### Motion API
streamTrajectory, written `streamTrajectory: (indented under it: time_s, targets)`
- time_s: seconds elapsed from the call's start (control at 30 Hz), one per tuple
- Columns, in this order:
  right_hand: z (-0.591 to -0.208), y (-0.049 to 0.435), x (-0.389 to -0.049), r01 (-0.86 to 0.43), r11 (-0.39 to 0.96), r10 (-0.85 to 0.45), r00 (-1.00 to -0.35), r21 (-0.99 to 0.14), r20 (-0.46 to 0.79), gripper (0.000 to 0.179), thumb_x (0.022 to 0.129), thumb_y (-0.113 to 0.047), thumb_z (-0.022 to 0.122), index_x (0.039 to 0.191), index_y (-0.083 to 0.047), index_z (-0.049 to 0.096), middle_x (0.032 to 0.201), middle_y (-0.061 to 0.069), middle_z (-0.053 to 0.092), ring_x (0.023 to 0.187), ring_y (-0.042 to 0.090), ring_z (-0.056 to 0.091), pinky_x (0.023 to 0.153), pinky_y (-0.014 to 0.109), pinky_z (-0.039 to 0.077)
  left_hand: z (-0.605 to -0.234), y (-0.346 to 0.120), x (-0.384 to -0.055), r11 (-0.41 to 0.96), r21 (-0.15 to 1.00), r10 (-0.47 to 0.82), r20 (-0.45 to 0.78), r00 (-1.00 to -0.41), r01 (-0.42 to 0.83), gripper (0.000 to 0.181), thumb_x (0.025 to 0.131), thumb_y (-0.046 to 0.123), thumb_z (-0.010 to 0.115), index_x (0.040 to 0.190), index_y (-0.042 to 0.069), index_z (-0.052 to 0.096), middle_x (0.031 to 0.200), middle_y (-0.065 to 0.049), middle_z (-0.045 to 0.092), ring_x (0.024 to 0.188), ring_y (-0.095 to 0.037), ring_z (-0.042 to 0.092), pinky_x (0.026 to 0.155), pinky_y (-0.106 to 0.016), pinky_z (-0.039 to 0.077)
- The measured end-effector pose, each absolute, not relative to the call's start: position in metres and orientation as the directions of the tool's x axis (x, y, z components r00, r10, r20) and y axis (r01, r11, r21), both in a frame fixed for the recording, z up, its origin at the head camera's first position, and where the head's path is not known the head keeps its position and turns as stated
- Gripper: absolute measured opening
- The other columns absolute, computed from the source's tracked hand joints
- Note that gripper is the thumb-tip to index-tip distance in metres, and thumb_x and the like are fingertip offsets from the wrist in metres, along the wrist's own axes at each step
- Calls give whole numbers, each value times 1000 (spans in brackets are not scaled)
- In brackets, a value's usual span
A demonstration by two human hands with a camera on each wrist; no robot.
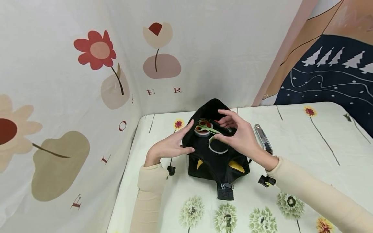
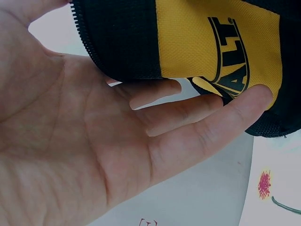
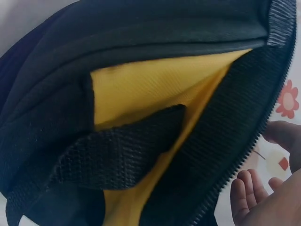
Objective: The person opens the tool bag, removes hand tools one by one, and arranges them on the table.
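In the head view a black bag (image 1: 204, 168) with yellow panels lies unzipped with its mouth open. My left hand (image 1: 172, 144) is at the bag's left side, fingers stretched along the rim. The left wrist view shows that palm (image 2: 94, 136) spread beside the yellow lettered panel (image 2: 188, 42). Over the right of the opening is my right hand (image 1: 240, 136), thumb and fingers apart, gripping nothing visible. Its thumb tip overlaps a pale tape roll (image 1: 211, 148) in the bag. Green-handled scissors (image 1: 204, 128) lie inside on another roll (image 1: 201, 134).
A silver folding utility knife (image 1: 263, 139) lies on the flower-print tablecloth (image 1: 306, 145), right of the bag. The bag's zip end (image 1: 225, 193) points toward me. Patterned cloth walls (image 1: 204, 87) rise behind the table and on the left.
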State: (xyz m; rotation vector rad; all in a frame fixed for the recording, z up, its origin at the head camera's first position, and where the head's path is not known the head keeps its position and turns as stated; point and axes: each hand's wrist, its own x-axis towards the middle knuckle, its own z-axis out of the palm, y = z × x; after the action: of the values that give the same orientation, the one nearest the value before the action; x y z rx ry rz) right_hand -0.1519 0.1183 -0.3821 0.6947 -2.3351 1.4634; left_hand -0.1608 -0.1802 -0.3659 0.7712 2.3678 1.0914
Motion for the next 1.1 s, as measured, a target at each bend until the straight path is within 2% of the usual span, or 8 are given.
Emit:
streamTrajectory:
  time_s: [0.17,0.27,0.87,1.1]
  targets:
    - [-388,113,-156,-518,402,-269,-855,-755,443,85,82,-3,99,157,-8,59,121,12,74,111,30,73,99,49,59,-367,-179,-162,541,782,638,-140,-757,310,103,106,13,72,179,11,0,186,-11,3,172,-31,7,136,-58,16]
    - [-392,112,-159,-509,413,-276,-860,-755,430,85,82,-3,99,157,-6,59,121,15,74,111,32,73,99,53,59,-367,-179,-163,549,778,636,-150,-757,307,103,106,15,71,180,12,0,186,-11,2,172,-31,7,136,-58,16]
    - [-424,112,-177,-478,482,-344,-874,-734,343,91,77,0,101,157,0,57,124,26,71,114,40,72,101,55,60,-370,-182,-164,511,803,650,-127,-749,307,103,106,14,71,179,11,-1,186,-12,1,172,-31,5,136,-59,14]
    - [-434,114,-177,-474,554,-367,-877,-684,310,99,76,-6,103,161,-3,54,126,25,69,116,40,69,101,57,58,-369,-182,-164,516,801,649,-133,-749,304,103,105,11,71,179,11,-1,186,-11,0,172,-31,3,136,-58,13]
